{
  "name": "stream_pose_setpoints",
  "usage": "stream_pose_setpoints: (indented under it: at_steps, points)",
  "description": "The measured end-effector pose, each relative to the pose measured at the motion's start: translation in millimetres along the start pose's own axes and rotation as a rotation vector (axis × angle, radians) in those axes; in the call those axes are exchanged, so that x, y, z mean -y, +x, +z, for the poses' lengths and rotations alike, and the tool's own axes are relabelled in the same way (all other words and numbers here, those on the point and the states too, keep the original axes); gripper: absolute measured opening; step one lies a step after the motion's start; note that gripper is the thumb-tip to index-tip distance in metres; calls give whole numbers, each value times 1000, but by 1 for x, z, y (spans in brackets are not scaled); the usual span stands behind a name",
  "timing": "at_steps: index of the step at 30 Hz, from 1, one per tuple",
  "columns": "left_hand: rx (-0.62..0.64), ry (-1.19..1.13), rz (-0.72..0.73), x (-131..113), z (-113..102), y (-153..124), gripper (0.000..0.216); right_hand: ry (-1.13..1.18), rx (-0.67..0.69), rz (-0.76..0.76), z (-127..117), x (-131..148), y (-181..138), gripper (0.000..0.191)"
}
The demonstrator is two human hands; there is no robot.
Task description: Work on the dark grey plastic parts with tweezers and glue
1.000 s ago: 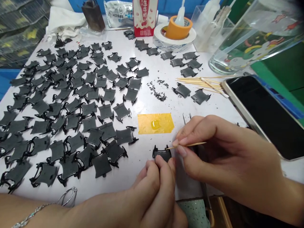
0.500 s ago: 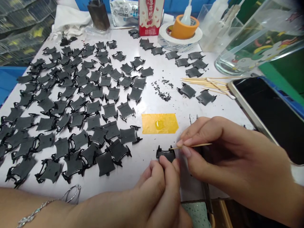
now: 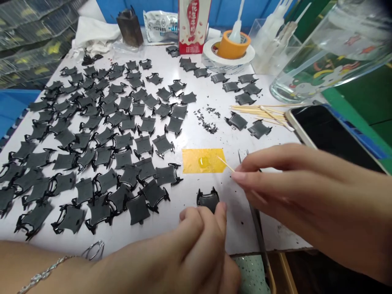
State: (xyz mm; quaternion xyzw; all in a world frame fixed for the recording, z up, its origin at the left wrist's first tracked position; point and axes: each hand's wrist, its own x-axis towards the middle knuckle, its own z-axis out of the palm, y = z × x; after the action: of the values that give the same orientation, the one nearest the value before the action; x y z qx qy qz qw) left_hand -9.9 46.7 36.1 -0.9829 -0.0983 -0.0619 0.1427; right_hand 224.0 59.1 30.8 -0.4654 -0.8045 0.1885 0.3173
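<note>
My left hand (image 3: 199,241) is closed on a small black plastic part (image 3: 209,200), whose two-pronged end points away from me. Between thumb and fingers of my right hand (image 3: 294,192) is a wooden toothpick (image 3: 227,165). Its tip lies over the right part of a piece of yellow tape (image 3: 188,166). A shiny clear drop (image 3: 202,161) sits on the tape, left of the tip. Metal tweezers (image 3: 256,220) lie partly under my right hand. Many similar black parts (image 3: 138,209) spread over the white table to the left.
Spare toothpicks (image 3: 257,109), a cotton swab (image 3: 277,118) and a phone (image 3: 330,130) lie right. Behind stand a clear cup (image 3: 306,77), tape rolls (image 3: 234,45) and a red-and-white carton (image 3: 193,28). Black scraps (image 3: 210,124) lie beyond the yellow tape.
The toothpick has moved from the prong of the held black part up to the yellow tape. My left hand still holds the part, slightly further left in view.
</note>
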Motion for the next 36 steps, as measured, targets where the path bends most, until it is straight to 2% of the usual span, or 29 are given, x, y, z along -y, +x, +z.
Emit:
stream_pose_setpoints:
  at_steps: [2,5,8,10,13,15,18,22,24,27,30,33,36]
  points:
    - [-24,12,-36,-3,-1,-3,27,-48,92,-85,-4,1,4,15]
    - [-37,30,-11,-7,-2,-8,30,-189,193,-336,-2,4,8,36]
    - [-8,1,-9,-9,-1,-9,37,-399,211,-479,1,5,8,42]
    - [-13,-36,-24,-10,-2,-10,38,-449,230,-446,-4,3,7,36]
    - [-55,-99,-91,-11,-2,-9,34,-510,200,-196,-20,-2,6,21]
    - [-78,-134,-135,-11,-2,-9,30,-553,175,-28,-29,-7,5,18]
    - [-157,-157,-181,-10,1,-7,26,-578,268,85,-29,-17,5,10]
    - [-286,-167,-213,-8,8,-3,28,-686,279,113,-14,-23,10,22]
    - [-304,-176,-225,-7,10,0,29,-711,286,110,-9,-20,14,23]
    - [-266,-241,-249,-5,10,3,29,-747,314,76,-10,-14,17,23]
    - [-215,-420,-315,-1,11,4,28,-768,319,65,-16,-9,16,18]
    - [-167,-645,-479,5,12,4,29,-738,252,85,-22,-4,14,17]
    - [-159,-796,-577,10,14,4,28,-651,135,110,-25,0,12,21]
